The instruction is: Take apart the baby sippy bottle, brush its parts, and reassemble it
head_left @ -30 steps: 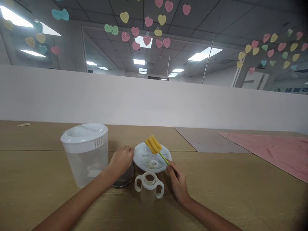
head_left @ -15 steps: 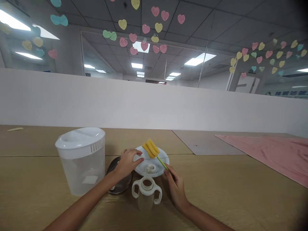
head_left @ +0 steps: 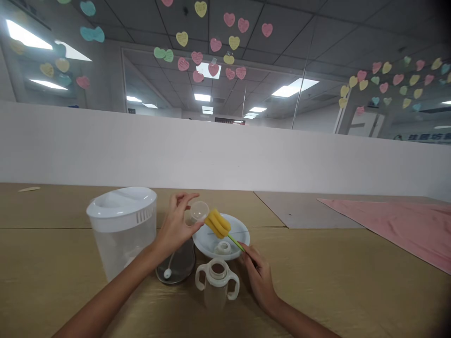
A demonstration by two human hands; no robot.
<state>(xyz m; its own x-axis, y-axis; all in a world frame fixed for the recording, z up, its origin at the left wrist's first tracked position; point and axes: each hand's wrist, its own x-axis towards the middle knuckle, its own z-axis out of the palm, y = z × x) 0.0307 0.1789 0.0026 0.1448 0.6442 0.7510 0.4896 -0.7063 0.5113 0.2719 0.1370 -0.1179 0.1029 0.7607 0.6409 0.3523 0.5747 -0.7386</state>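
Observation:
My left hand (head_left: 179, 220) grips a small clear cap (head_left: 199, 211) between thumb and fingers, its round opening turned toward the brush. In my right hand (head_left: 259, 272) is the thin green handle of a bottle brush (head_left: 219, 223) with a yellow sponge head. The sponge head is close beside the cap, over a white plate (head_left: 241, 232). On the plate lies a white ring-shaped bottle collar (head_left: 223, 248). Nearer to me, a clear baby bottle (head_left: 215, 293) with two white handles stands upright, its top uncovered.
A lidded translucent plastic container (head_left: 121, 230) stands to the left. Partly behind my left forearm lies a dark round tray (head_left: 181, 267), with a straw and white weighted end (head_left: 167, 273) on it. A pink cloth (head_left: 394, 220) covers the right; a low white wall (head_left: 225, 159) runs behind.
My left hand has lifted the clear cap up off the plate and turned it toward the brush. The sponge head has shifted slightly left and down. The straw now shows more.

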